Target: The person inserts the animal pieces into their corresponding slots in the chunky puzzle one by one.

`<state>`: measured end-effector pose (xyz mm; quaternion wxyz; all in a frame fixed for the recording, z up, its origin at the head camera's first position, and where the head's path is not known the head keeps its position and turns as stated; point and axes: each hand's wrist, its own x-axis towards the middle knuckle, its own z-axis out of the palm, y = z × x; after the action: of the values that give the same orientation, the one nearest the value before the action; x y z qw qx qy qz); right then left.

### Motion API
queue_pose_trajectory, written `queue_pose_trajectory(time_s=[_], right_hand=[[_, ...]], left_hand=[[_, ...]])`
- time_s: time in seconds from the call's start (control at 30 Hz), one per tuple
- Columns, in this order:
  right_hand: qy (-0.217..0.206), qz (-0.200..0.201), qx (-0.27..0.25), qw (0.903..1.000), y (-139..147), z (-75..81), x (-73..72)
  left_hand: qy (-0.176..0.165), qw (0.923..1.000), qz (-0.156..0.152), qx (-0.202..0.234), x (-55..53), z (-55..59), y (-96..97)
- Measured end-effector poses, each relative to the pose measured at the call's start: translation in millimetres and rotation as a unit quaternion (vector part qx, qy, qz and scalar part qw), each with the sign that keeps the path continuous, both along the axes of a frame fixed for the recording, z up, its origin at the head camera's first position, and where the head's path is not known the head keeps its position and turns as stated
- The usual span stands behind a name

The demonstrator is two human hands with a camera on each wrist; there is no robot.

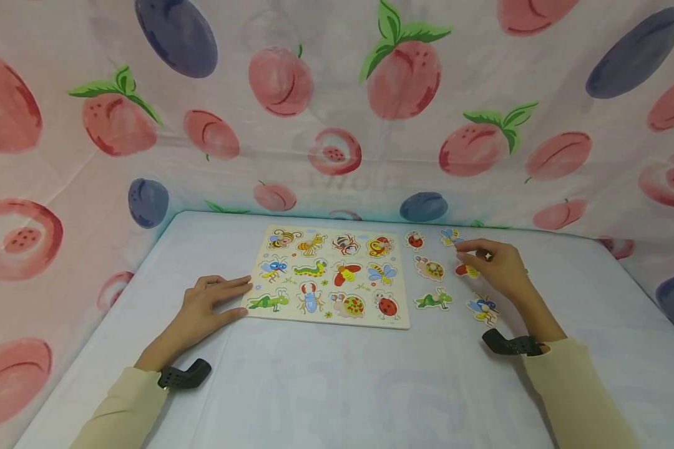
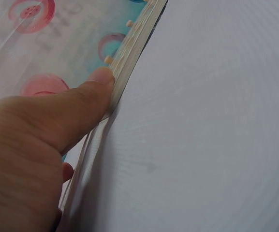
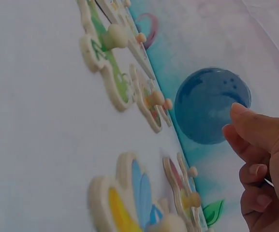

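Note:
A wooden peg puzzle board (image 1: 332, 257) printed with insects lies flat on the table. My left hand (image 1: 210, 305) rests at its left edge, fingers stretched out and thumb by the near corner. In the left wrist view, the thumb (image 2: 88, 99) presses against the board's side. My right hand (image 1: 497, 265) is over the loose pieces, thumb and index tips close together beside the blue dragonfly piece (image 1: 450, 236). Nothing shows between those tips in the right wrist view, where the other fingers (image 3: 255, 193) curl loosely. A red-and-yellow piece (image 1: 467, 270) is partly hidden below the hand.
Right of the board lie a ladybug piece (image 1: 414, 240), a snail piece (image 1: 429, 268), a grasshopper piece (image 1: 434, 299) and a mosquito piece (image 1: 483, 309), with round knobs. A white cloth (image 1: 337, 386) covers the table. Fruit-print fabric (image 1: 337, 93) hangs behind it.

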<state>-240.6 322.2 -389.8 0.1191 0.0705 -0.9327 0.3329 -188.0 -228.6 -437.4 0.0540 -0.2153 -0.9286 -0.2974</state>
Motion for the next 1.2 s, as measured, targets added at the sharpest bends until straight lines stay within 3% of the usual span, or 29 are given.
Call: queue_pose_trajectory(time_s=[0.87,1.2], right_hand=[[-0.043,0.066,0.017,0.9968,29.0,-14.0,32.5],[-0.093,0.065,0.03,0.9931,38.9,-13.8,45.0]], left_hand=[[-0.002,1.0,0.005,0.002,0.0,-1.5,-0.3],[-0.007,0.9999,0.008,0.001,0.8,-0.1,0.5]])
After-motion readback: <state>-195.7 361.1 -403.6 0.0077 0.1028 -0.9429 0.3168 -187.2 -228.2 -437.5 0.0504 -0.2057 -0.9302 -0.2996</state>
